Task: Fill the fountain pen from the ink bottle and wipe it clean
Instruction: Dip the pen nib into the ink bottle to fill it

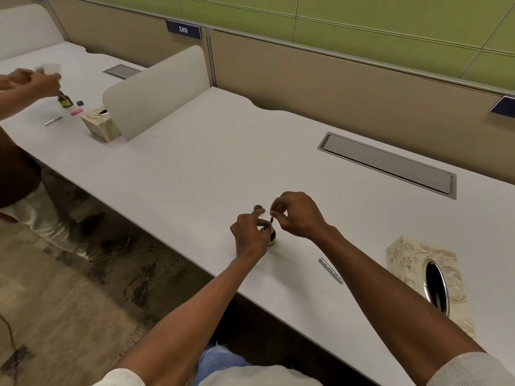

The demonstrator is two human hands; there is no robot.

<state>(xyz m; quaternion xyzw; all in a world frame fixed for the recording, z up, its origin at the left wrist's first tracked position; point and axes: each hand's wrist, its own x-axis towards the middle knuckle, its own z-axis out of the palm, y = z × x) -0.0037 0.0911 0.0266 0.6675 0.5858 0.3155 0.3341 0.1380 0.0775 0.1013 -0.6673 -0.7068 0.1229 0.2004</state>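
Observation:
A small dark ink bottle (272, 235) stands on the white desk (211, 162), mostly hidden behind my left hand (250, 235), which grips it. My right hand (298, 215) pinches the top end of a thin fountain pen part (271, 220) that points down into the bottle's mouth. The bottle's cap (258, 208) lies just behind the bottle. A silver pen barrel (330, 270) lies on the desk to the right, near the front edge.
A patterned tissue box (412, 263) sits at the right near the desk edge. A metal cable hatch (387, 165) is set in the desk behind. Beyond a white divider (156, 93), another person's hands (30, 82) work over a similar bottle and tissue box.

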